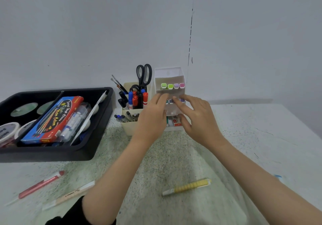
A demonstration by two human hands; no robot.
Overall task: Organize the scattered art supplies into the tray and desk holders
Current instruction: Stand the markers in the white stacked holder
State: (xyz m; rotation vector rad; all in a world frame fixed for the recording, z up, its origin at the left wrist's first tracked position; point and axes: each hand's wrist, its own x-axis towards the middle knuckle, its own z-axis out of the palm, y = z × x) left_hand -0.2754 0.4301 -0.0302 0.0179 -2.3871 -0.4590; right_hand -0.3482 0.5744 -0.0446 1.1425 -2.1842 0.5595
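**Sleeve and loose pens up front, both hands at the marker holder**

Black sleeve (73, 214) sits right at the bottom edge on the left forearm. Just past it, three pens lie loose on the speckled desk (244, 137). A red pen (41, 184) is far left, a peach pen (69, 195) is just beside it, and a yellow pen (187, 187) lies between the two forearms.

Both hands are up at the white tiered holder (169, 74) against the wall. The left hand (153, 118) has its fingers stretched to the front lip of the middle tier. Its back hides the fingertips, so I honestly can't tell if it's got anything. The right hand (196, 120) is spread and loose with nothing gripped. Its fingertips are on the middle-tier caps (169, 101) and its thumb is down by the bottom compartment.

The top tier has four markers (172, 86), with two green caps, one purple and one pink. Just left of that holder is a cream pen holder (129, 127) with scissors (143, 73), brushes (118, 83) and red, blue and black markers. The black tray (97, 137) on the left holds a blue watercolour box (55, 118) and some paint tubs (8, 130).
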